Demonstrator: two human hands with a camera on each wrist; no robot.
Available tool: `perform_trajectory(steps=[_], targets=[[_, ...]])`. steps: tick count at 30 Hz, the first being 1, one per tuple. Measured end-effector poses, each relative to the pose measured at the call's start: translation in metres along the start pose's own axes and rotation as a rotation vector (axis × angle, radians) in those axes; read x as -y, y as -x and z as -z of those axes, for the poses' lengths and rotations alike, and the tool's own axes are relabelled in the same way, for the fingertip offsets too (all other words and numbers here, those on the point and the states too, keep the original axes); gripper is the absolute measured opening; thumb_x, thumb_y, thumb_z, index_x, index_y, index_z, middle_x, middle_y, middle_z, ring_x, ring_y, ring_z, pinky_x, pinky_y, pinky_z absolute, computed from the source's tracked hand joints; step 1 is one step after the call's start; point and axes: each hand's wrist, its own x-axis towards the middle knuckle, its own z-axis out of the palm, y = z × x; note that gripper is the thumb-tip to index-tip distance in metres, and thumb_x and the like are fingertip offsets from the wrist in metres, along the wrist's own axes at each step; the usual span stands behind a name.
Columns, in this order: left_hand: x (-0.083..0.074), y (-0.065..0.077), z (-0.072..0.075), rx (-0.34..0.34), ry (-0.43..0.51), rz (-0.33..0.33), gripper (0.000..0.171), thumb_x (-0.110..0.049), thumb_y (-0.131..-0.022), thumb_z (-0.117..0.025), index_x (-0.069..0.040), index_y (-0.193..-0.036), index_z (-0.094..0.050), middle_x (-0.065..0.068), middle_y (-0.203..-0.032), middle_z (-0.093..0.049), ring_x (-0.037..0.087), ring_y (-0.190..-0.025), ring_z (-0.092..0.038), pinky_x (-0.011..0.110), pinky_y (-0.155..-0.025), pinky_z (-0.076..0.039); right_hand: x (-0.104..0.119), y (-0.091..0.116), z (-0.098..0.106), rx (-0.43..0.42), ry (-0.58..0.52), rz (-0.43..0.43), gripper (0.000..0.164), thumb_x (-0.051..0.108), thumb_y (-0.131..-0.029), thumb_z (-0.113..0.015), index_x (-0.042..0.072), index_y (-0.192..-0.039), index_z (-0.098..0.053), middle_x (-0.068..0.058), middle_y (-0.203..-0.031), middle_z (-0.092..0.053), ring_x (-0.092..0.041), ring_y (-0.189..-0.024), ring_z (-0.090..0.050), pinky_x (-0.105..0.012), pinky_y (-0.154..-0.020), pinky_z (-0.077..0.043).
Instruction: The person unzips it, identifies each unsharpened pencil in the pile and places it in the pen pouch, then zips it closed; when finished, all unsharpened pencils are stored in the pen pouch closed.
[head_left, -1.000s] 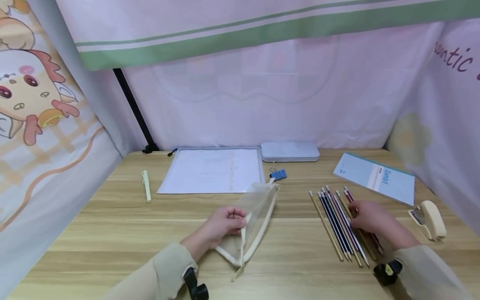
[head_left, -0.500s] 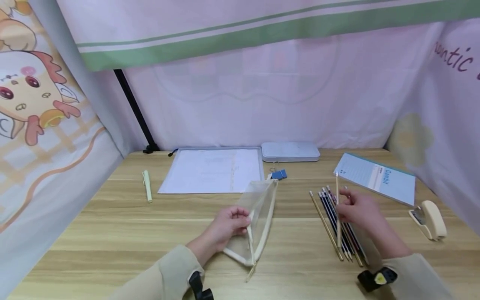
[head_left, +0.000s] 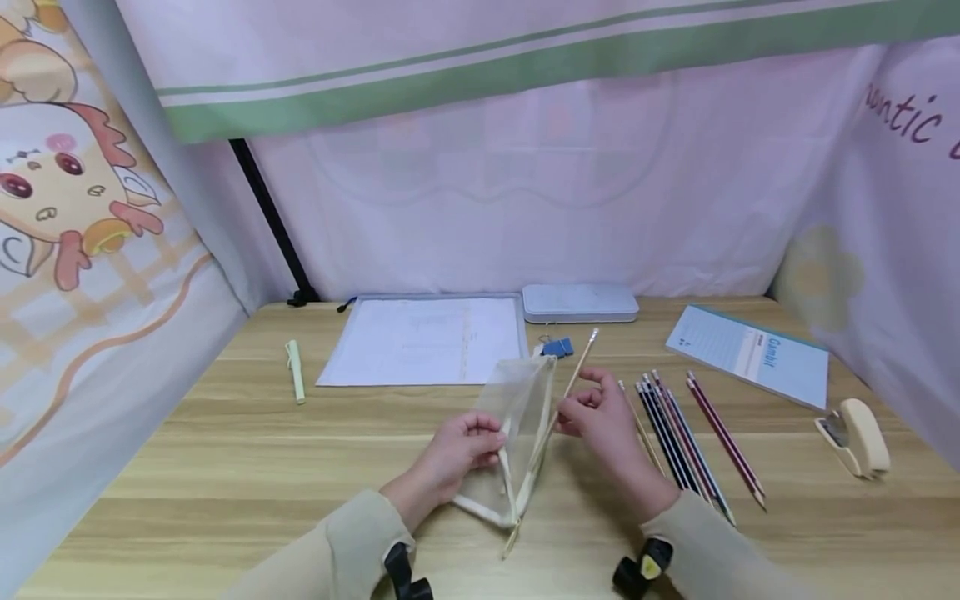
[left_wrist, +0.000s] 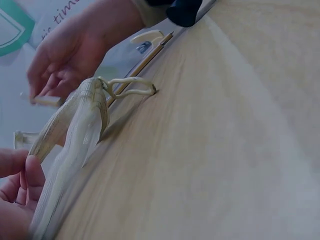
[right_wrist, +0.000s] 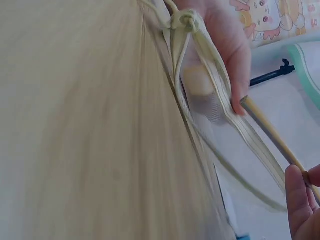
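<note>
My left hand (head_left: 480, 440) pinches the near edge of a clear mesh pencil pouch (head_left: 521, 400) with cream zipper trim, holding it up off the wooden desk (head_left: 225, 467). My right hand (head_left: 579, 408) pinches a tan pencil (head_left: 577, 367) that slants from upper right down to the pouch's opening. In the right wrist view the pencil (right_wrist: 270, 132) lies against the zipper edge of the pouch (right_wrist: 220, 95), with the left hand (right_wrist: 227, 45) behind it. In the left wrist view the pouch (left_wrist: 70, 130) stands on edge, and the right hand (left_wrist: 70, 55) is beyond it.
Several pencils (head_left: 678, 433) lie in a row right of my right hand, two red ones (head_left: 723, 437) apart. A notebook (head_left: 750, 354) and a stapler (head_left: 855, 437) lie at the right. A paper folder (head_left: 423, 340), white case (head_left: 579, 302), blue clip (head_left: 557, 347) and pen (head_left: 294, 371) lie farther back.
My right hand lifted one pencil from the row and carried it left to the pouch. My left hand kept hold of the pouch and tipped its opening up a little.
</note>
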Motion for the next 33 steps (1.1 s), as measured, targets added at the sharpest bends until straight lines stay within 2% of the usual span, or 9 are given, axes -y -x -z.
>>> perform_trajectory(steps=[3,7,11,16,22,27,33], targets=[[-0.001,-0.001,-0.005,-0.006,0.008,-0.009,0.016,0.004,-0.083,-0.059,0.009,-0.098,-0.055,0.000,-0.075,-0.058,0.007,-0.064,-0.054,0.019,-0.060,-0.048,-0.004,-0.002,-0.011,0.011,0.015,-0.002,0.059,-0.009,-0.077,-0.058,-0.001,-0.130,-0.034,-0.008,-0.081,-0.054,-0.013,-0.061,-0.057,-0.026,-0.062,-0.056],[-0.003,-0.002,-0.011,-0.054,0.040,-0.020,0.014,0.002,-0.084,-0.060,0.006,-0.096,-0.055,-0.001,-0.075,-0.057,0.006,-0.065,-0.053,0.018,-0.062,-0.048,-0.011,-0.001,-0.023,0.042,0.078,0.010,0.059,-0.008,-0.075,-0.059,-0.003,-0.128,-0.036,-0.009,-0.078,-0.056,-0.013,-0.058,-0.057,-0.028,-0.059,-0.055],[-0.006,-0.006,-0.017,-0.087,0.091,-0.051,0.011,0.001,-0.085,-0.059,0.005,-0.094,-0.055,-0.002,-0.075,-0.056,0.006,-0.063,-0.052,0.017,-0.061,-0.046,-0.016,0.003,-0.031,0.080,0.064,-0.019,0.055,-0.009,-0.073,-0.060,-0.005,-0.124,-0.040,-0.009,-0.075,-0.056,-0.013,-0.055,-0.057,-0.031,-0.056,-0.055],[-0.010,-0.008,-0.024,-0.092,0.118,-0.071,0.013,0.001,-0.084,-0.061,0.007,-0.094,-0.056,-0.002,-0.074,-0.056,0.005,-0.061,-0.051,0.016,-0.059,-0.046,-0.018,0.009,-0.035,0.119,0.037,-0.083,0.050,-0.007,-0.076,-0.061,-0.004,-0.122,-0.042,-0.009,-0.076,-0.056,-0.014,-0.056,-0.057,-0.029,-0.055,-0.054],[-0.014,-0.007,-0.029,-0.110,0.121,-0.088,0.013,0.002,-0.083,-0.060,0.007,-0.095,-0.056,-0.001,-0.075,-0.056,0.005,-0.063,-0.051,0.016,-0.059,-0.045,-0.018,0.011,-0.032,0.146,0.085,-0.109,0.053,-0.001,-0.080,-0.061,-0.005,-0.129,-0.040,-0.012,-0.080,-0.058,-0.016,-0.061,-0.060,-0.031,-0.060,-0.056],[-0.014,-0.008,-0.026,-0.114,0.110,-0.079,0.014,0.002,-0.083,-0.061,0.008,-0.095,-0.057,-0.001,-0.074,-0.056,0.006,-0.062,-0.051,0.016,-0.058,-0.045,-0.013,0.008,-0.007,0.142,0.166,-0.066,0.049,0.003,-0.083,-0.060,-0.004,-0.129,-0.042,-0.015,-0.087,-0.060,-0.018,-0.067,-0.062,-0.033,-0.067,-0.056],[-0.020,-0.005,-0.020,-0.132,0.013,-0.081,0.015,0.000,-0.084,-0.061,0.006,-0.096,-0.056,0.000,-0.075,-0.057,0.007,-0.064,-0.052,0.017,-0.059,-0.048,-0.003,0.002,0.055,0.133,0.379,0.074,0.036,0.001,-0.086,-0.056,-0.009,-0.119,-0.050,-0.013,-0.087,-0.059,-0.013,-0.070,-0.059,-0.027,-0.065,-0.055]])
